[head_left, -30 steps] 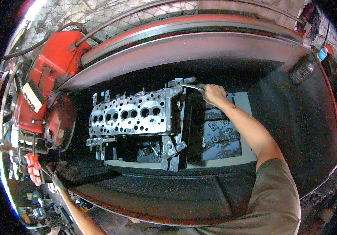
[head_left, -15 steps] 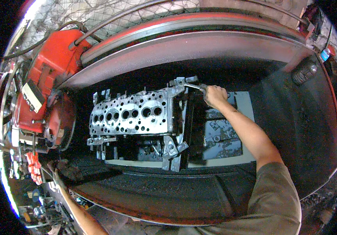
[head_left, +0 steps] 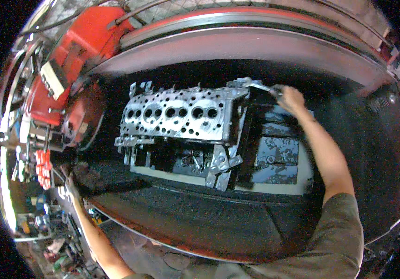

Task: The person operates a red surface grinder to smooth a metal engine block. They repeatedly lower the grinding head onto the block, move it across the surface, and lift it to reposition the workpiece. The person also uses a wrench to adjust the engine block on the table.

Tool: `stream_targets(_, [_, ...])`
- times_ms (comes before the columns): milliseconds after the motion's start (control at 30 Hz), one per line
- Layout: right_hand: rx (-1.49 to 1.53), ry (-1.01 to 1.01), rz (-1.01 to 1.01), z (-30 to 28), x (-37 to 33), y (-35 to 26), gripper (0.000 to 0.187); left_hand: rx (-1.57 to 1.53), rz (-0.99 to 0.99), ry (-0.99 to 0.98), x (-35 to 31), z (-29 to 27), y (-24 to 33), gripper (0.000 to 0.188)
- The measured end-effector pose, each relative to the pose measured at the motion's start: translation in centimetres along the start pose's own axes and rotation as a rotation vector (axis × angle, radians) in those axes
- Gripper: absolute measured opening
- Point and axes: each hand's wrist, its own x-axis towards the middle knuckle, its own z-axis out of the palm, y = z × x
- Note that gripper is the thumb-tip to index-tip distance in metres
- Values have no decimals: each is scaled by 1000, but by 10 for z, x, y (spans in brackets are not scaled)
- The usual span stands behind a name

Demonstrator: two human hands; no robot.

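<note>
A grey metal cylinder head, its flat face full of round holes, sits clamped in the dark tub of a red machine. My right hand is closed round the handle of a wrench. The wrench's far end meets the clamp at the head's upper right corner. Below that corner, a bolted metal clamp bracket stands under the head. At the left, my left hand is by the tub's near-left rim, close to some red handles. Its fingers are dark and too unclear to read.
A red machine housing rises at the upper left, with a pale control box on it. Oily plates lie on the bed right of the head. A coiled spring-like part is on the right wall. The tub's rim curves along the front.
The whole scene has shifted up and to the right in the view as my head moved. My right hand still grips the wrench at the clamp, and my left hand stays near the rim.
</note>
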Motion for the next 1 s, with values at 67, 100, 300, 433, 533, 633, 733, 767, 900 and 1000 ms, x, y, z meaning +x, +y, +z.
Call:
stream_targets(67, [68, 113, 0, -15, -4, 4, 29, -7, 28, 23, 9, -6, -9, 43])
stream_targets(100, [187, 96, -17, -22, -8, 2, 27, -14, 50, 39, 16, -9, -15, 43])
stream_targets(300, [1383, -505, 328, -14, -146, -67, 23, -1, 297, 247, 109, -71, -46, 44])
stream_targets(433, [448, -878, -203, 7, -211, -103, 22, 91, 217, 348, 179, -114, -58, 51])
stream_targets(533, [543, -832, -227, 44, -214, -119, 20, 160, 220, 378, 231, -130, -65, 57])
stream_targets(633, [604, -891, 153, 76, -210, -125, 16, 275, 196, 348, 277, -126, -76, 59])
stream_targets(733, [811, -844, 247, 90, -211, -132, 18, 389, 125, 212, 306, -108, -94, 58])
stream_targets(767, [550, -766, 5, 91, -211, -135, 19, 424, 109, 168, 313, -100, -100, 58])
stream_targets(900, [211, -758, -177, 76, -208, -145, 28, 506, 53, 55, 328, -72, -119, 56])
stream_targets(1000, [79, -853, 11, 65, -206, -143, 52, 548, 38, -17, 330, -59, -129, 56])
